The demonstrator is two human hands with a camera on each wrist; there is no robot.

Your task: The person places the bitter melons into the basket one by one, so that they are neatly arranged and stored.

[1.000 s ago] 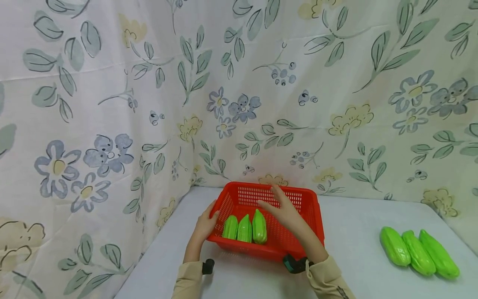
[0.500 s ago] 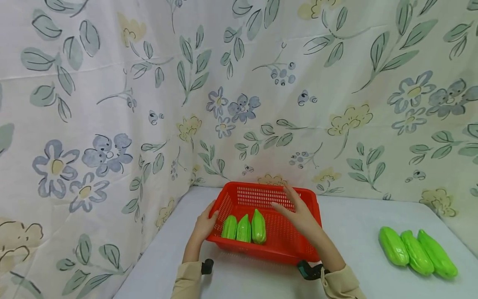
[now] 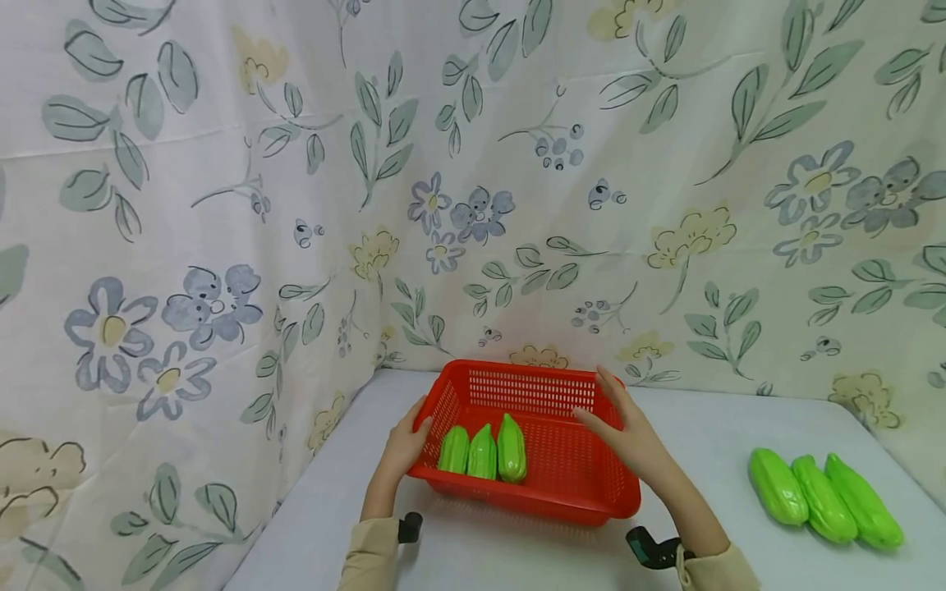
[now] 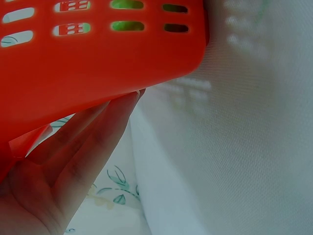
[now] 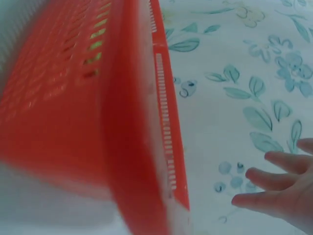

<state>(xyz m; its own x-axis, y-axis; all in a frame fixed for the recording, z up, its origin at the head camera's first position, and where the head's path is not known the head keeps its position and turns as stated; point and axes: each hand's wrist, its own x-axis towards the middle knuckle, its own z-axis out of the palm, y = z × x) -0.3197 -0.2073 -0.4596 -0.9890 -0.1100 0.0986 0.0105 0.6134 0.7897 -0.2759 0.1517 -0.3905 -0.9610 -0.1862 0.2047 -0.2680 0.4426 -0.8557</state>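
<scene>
A red perforated plastic basket [image 3: 517, 494] stands on the white table against the back curtain. Three glossy green ridged gourds [image 3: 482, 452] lie side by side in its left half. My left hand [image 3: 405, 443] holds the basket's left rim, thumb over the inside. The left wrist view has the fingers [image 4: 98, 147] of that hand under the basket's rim. My right hand [image 3: 634, 437] is raised above the basket's right end with fingers spread and holds nothing. From the right wrist camera, the right hand [image 5: 288, 191] appears apart from the basket's wall [image 5: 132, 127].
Three more green gourds [image 3: 826, 501] lie close together on the table [image 3: 702, 460] at the right. A floral curtain [image 3: 517, 164] hangs behind the table and along the left. Dark straps with camera mounts [image 3: 654, 548] sit at both wrists.
My right hand has moved right, from above the basket's middle to its right end, fingers still spread. The left hand stays on the left rim. Basket and gourds have not visibly moved.
</scene>
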